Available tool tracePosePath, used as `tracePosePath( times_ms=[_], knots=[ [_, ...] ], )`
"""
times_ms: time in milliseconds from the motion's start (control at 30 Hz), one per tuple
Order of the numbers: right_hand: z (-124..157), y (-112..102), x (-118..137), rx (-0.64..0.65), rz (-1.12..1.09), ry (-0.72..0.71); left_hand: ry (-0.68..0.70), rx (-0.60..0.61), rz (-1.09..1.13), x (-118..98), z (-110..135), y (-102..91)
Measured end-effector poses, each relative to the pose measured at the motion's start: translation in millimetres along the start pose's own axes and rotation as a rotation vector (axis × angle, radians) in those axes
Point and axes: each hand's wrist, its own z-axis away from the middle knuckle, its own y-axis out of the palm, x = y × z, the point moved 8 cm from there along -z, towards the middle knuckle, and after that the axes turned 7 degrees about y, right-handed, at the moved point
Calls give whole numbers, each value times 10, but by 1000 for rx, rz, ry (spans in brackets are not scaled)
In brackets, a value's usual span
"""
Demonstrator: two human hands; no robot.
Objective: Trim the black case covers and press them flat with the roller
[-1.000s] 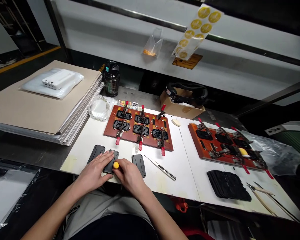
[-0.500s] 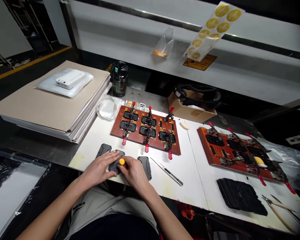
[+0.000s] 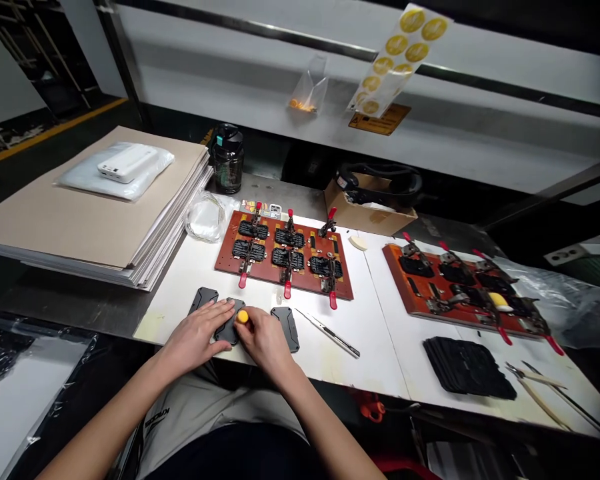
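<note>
My left hand (image 3: 196, 337) lies with fingers stretched out on the middle one of three dark grey plastic covers (image 3: 227, 331). In a closed grip, my right hand (image 3: 264, 339) has a small tool with a round yellow end (image 3: 243, 317), held over the right part of that cover. Its lower end is hidden by the fingers. Another grey cover (image 3: 203, 299) lies to the left, partly behind my left hand. A third grey cover (image 3: 285, 328) is just right of my right hand, and a slim metal craft knife (image 3: 329, 333) rests beyond it.
Ahead stands a red-brown fixture board (image 3: 284, 257) with red-handled clamps and black parts. A second clamp fixture (image 3: 460, 293) is to the right, near a stack of black parts (image 3: 467, 368) and pliers (image 3: 537, 383). Stacked cardboard sheets (image 3: 55, 220) rise at left.
The whole view has shifted slightly, so the bench things sit a little further left. Both hands keep nearly the same pose on the middle cover, with the yellow-ended tool still in the right.
</note>
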Motion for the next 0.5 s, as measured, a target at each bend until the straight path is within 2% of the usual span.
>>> tracePosePath(
  times_ms=[167,233,333,500],
  knots=[
    [-106,-256,-120,-113,31,77,17,1,-36,3,8,20],
    [-122,-294,-148,-120,-13,93,16,1,-44,4,8,26],
    [-73,-196,-129,-44,-138,81,11,10,-52,5,1,26],
    [206,-31,-81,45,-212,64,10,24,-66,-2,-13,-5]
  ],
)
